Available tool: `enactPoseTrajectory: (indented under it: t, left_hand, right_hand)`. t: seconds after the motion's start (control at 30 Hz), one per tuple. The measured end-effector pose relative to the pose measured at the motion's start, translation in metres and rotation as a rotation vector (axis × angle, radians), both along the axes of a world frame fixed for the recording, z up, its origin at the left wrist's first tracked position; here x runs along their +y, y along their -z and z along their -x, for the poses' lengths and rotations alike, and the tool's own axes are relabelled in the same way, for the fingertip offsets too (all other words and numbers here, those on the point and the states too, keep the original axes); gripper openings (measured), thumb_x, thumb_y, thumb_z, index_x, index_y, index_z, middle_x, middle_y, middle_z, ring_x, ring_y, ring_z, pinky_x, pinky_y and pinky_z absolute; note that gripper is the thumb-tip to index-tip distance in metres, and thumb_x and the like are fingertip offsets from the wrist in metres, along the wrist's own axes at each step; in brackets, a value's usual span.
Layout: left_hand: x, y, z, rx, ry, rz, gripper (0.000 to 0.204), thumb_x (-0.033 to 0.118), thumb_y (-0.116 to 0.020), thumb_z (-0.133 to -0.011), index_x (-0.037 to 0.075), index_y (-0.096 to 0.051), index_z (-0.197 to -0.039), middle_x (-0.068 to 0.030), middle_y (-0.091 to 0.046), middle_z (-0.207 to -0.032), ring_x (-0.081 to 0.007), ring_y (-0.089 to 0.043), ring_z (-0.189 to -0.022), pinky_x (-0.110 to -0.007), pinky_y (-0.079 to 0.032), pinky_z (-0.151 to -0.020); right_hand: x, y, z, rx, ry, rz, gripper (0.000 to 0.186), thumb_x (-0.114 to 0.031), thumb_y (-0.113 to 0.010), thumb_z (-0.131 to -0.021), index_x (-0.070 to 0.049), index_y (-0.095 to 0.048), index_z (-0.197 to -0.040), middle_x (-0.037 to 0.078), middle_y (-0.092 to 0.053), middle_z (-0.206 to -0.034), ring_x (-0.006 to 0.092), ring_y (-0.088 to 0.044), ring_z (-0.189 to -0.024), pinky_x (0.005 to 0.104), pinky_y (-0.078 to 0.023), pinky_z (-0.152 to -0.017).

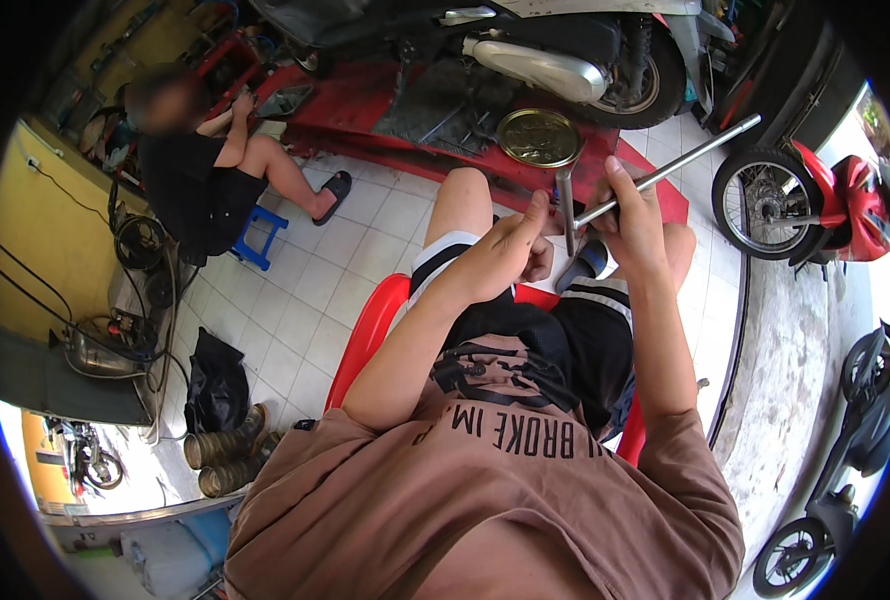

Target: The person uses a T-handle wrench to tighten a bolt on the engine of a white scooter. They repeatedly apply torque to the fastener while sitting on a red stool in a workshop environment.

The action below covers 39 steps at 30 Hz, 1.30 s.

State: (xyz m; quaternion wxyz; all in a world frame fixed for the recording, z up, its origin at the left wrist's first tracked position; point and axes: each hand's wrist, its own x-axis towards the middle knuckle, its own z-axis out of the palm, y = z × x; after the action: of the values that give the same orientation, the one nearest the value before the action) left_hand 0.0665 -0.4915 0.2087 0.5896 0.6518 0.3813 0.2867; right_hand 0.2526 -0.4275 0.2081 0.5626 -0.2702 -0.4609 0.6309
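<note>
My right hand (633,215) is closed round a long silver bar wrench (720,135), which slants up to the right and meets a shorter, upright metal piece (567,205) in an angled joint. Just left of that piece, my left hand (515,250) has its thumb raised and its fingers curled; what they hold, if anything, I cannot make out. Beyond both hands, a round gold-coloured tray or lid (537,133) rests on a red metal platform (365,115). My knees are beneath my arms, and I sit on a red plastic seat (365,335).
A scooter (565,65) stands on the platform. At left a person (180,175) sits on a blue stool (260,235), near hoses, a black bag (215,380) and boots (220,445). A red motorbike (845,205) and a dark one (835,470) stand at right.
</note>
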Motion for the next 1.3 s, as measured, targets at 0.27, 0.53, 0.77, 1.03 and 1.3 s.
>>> enactPoseTrajectory:
  t: [0.27,0.53,0.77,1.03,1.3]
  left_hand:
    - [-0.017,-0.013,-0.006,-0.238,0.298,-0.189,0.059,0.048,-0.03,-0.101,0.007,-0.039,-0.143,0.0011,-0.042,-0.06,-0.0094,-0.039,-0.054,-0.024,-0.035,-0.053]
    - [-0.009,-0.01,-0.008,-0.174,-0.328,-0.336,0.052,0.042,-0.033,-0.103,0.003,-0.05,-0.133,-0.0003,-0.042,-0.059,-0.0114,-0.04,-0.054,-0.026,-0.036,-0.055]
    - [-0.021,-0.002,-0.002,-0.328,0.057,-0.173,0.081,0.061,-0.014,-0.098,0.001,-0.067,-0.109,0.0001,-0.042,-0.06,-0.0099,-0.039,-0.053,-0.025,-0.033,-0.05]
    - [-0.013,0.008,-0.003,-0.111,-0.168,-0.204,0.065,0.051,-0.03,-0.101,0.002,-0.063,-0.075,0.0002,-0.045,-0.057,-0.0093,-0.042,-0.054,-0.024,-0.034,-0.054]
    - [-0.009,0.003,-0.016,-0.383,-0.159,-0.253,0.051,0.033,-0.038,-0.103,0.007,-0.032,-0.147,0.0011,-0.046,-0.067,-0.0078,-0.041,-0.057,-0.022,-0.034,-0.054]
  right_hand:
    - [-0.008,-0.011,0.006,0.088,0.157,0.176,0.036,-0.027,-0.053,-0.097,-0.013,-0.044,-0.066,-0.004,-0.033,-0.043,0.0048,-0.028,-0.037,0.0223,-0.022,-0.037]
    - [-0.005,-0.001,0.008,0.008,0.078,-0.004,0.031,-0.025,-0.054,-0.097,-0.008,-0.047,-0.073,-0.002,-0.04,-0.055,0.0058,-0.031,-0.039,0.0227,-0.024,-0.038]
    - [-0.011,-0.01,0.003,0.086,0.178,0.115,0.033,-0.029,-0.056,-0.096,-0.011,-0.045,-0.07,-0.001,-0.041,-0.055,0.0056,-0.031,-0.039,0.0228,-0.024,-0.037]
    - [-0.029,-0.033,0.006,0.054,0.165,0.138,0.032,-0.031,-0.051,-0.099,-0.014,-0.043,-0.073,-0.004,-0.04,-0.055,0.0042,-0.028,-0.039,0.0233,-0.019,-0.038]
    - [0.002,-0.012,-0.024,0.05,0.09,0.002,0.031,-0.031,-0.05,-0.099,-0.013,-0.042,-0.074,-0.003,-0.04,-0.057,0.0054,-0.027,-0.04,0.0233,-0.021,-0.037]
